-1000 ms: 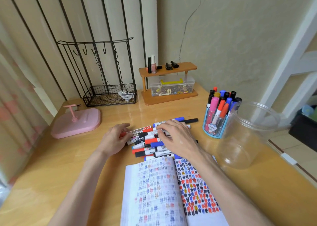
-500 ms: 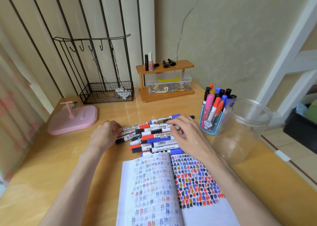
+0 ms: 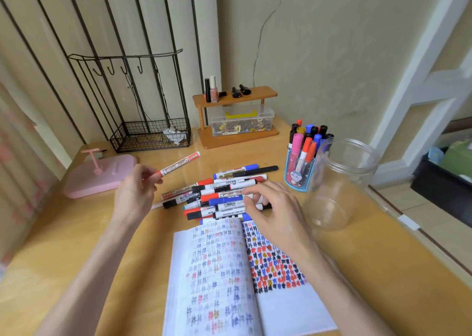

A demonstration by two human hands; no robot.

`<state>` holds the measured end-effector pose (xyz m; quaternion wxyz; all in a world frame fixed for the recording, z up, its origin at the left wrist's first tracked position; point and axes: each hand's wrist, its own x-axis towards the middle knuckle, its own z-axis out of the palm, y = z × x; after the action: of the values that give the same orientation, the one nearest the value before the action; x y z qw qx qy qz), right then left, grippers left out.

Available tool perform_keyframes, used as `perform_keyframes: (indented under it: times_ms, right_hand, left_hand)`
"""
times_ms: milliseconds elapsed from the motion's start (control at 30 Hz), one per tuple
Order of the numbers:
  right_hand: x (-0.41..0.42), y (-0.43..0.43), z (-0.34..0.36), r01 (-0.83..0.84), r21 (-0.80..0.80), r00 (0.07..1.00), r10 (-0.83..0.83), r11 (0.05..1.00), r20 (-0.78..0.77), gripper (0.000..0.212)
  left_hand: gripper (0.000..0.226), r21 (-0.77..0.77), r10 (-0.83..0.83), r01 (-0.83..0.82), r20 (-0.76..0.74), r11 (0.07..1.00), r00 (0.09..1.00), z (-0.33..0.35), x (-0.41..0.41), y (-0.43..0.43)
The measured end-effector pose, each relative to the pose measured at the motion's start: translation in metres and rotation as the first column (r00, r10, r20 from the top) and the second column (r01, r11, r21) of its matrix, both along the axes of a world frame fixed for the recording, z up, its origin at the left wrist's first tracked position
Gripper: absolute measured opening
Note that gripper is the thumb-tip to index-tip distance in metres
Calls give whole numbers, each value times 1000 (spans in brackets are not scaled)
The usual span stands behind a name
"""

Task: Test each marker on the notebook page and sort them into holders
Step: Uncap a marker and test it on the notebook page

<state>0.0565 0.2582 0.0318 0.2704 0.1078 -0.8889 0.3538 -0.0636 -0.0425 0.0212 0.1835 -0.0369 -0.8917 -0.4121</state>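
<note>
Pinching one end of the red marker [image 3: 178, 166], the left hand [image 3: 135, 192] holds it beside the pile [image 3: 224, 195].

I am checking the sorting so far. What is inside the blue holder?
The blue holder holds upright markers: pink, red, blue, black, yellow caps. Its printed wall hides their lower ends.
</note>
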Motion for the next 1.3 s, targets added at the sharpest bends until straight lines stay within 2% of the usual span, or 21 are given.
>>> perform_keyframes:
  times_ms: [67, 167, 267, 333, 400, 533, 600, 700, 933, 1100, 1167, 1233, 1300]
  right_hand:
    - [6, -10, 0, -54, -194, 987, 81, 980, 135, 11]
    - [12, -23, 4, -78, -502, 919, 257, 861, 299, 21]
    - [24, -30, 6, -49, -691, 905, 325, 721, 275, 23]
    - [36, -31, 4, -29, -758, 909, 332, 652, 251, 22]
    - [49, -33, -1, 20, -773, 915, 300, 634, 270, 29]
    - [68, -29, -6, 64, -784, 918, 272, 618, 290, 43]
    - [74, -24, -5, 57, -757, 914, 272, 651, 302, 43]
    - [82, -13, -6, 56, -753, 915, 268, 656, 302, 38]
    - [97, 7, -12, 46, -763, 932, 248, 645, 266, 29]
    - [105, 12, -13, 22, -753, 931, 262, 658, 256, 28]
    - [108, 13, -12, 37, -763, 929, 259, 645, 265, 31]
    - [110, 15, -10, 44, -769, 922, 270, 638, 277, 35]
    - [109, 14, -9, 45, -774, 914, 286, 631, 287, 30]
  left_hand:
    - [10, 128, -133, 138, -45, 982, 990, 12, 29, 16]
    - [7, 243, -317, 320, -56, 916, 947, 18, 76, 47]
    - [9, 299, -437, 431, -50, 852, 898, 12, 110, 73]
    - [12, 270, -483, 480, -60, 835, 874, 7, 125, 85]
    - [18, 154, -514, 516, -54, 843, 856, 1, 135, 91]
    - [22, -212, -561, 537, -72, 817, 825, -3, 156, 95]
    - [26, -282, -579, 543, -60, 791, 813, -3, 163, 100]
    - [17, -228, -616, 598, -5, 768, 788, -2, 171, 109]
    - [31, -21, -728, 739, 152, 673, 668, 4, 176, 124]
    - [35, 67, -773, 780, 212, 622, 598, 7, 176, 126]
    - [32, 23, -749, 760, 192, 650, 634, 4, 176, 128]
    - [25, -75, -690, 700, 119, 710, 714, -1, 179, 131]
    - [20, -152, -647, 647, 55, 747, 761, -5, 184, 136]
